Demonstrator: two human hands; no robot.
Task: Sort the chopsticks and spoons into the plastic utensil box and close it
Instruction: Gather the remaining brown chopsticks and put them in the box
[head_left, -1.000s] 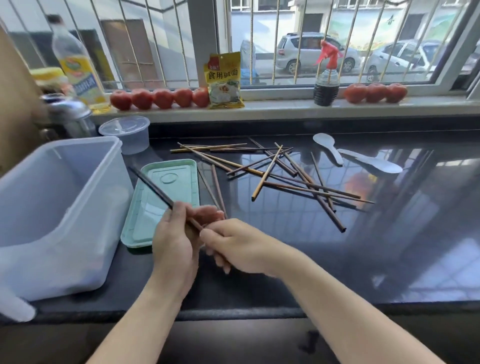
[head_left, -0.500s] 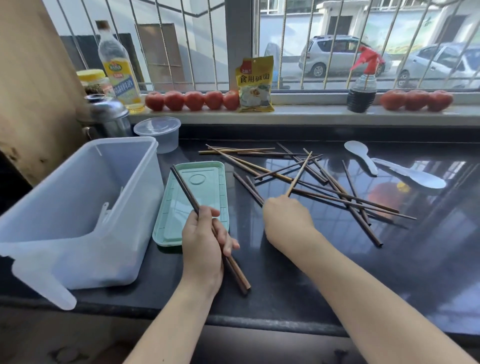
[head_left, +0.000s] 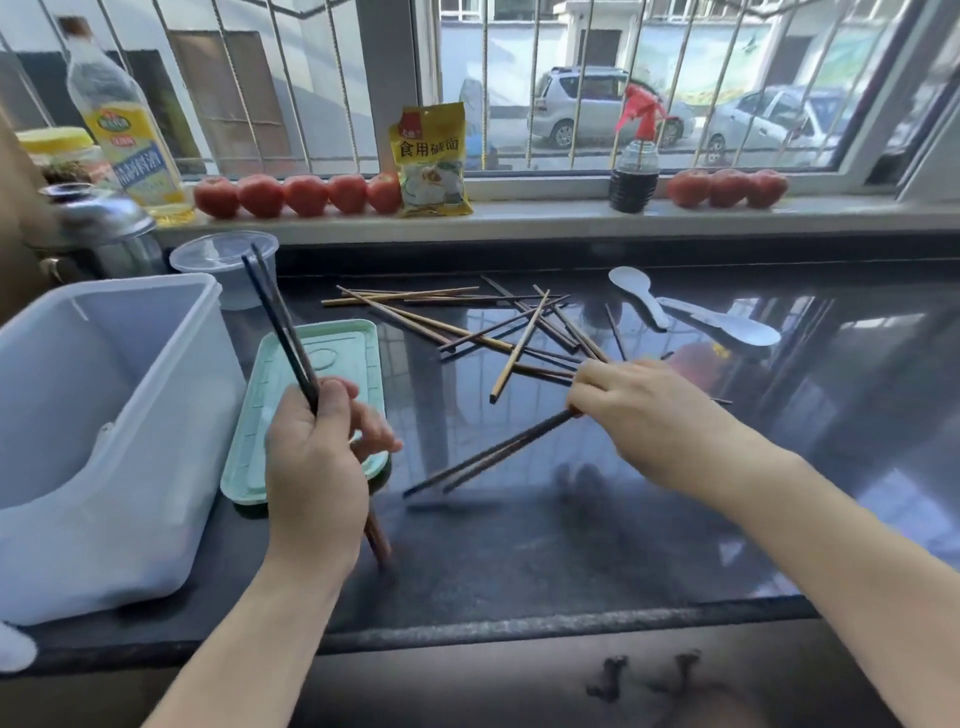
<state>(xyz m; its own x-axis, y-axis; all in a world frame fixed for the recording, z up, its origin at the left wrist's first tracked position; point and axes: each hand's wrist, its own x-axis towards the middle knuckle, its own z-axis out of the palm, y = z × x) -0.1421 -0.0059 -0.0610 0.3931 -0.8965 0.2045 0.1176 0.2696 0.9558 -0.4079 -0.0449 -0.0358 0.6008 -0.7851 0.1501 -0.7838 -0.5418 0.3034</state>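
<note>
Early stage: dark chopsticks (head_left: 283, 332) are gripped by left hand (head_left: 311, 467), another pair (head_left: 493, 454) pinched by right hand (head_left: 639, 415); utensil box (head_left: 104, 415) appears empty, lid (head_left: 311, 400) off, spoons (head_left: 691, 312) untouched.

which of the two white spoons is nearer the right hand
The long flat spoon, on the right of the pair. It lies just beyond the right hand; the rounder spoon sits farther back, towards the window.

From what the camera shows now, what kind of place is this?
Most likely a home kitchen: a glossy black stone counter, a clear plastic cooking oil bottle and red tomatoes on the windowsill, and scattered wooden chopsticks.
</note>
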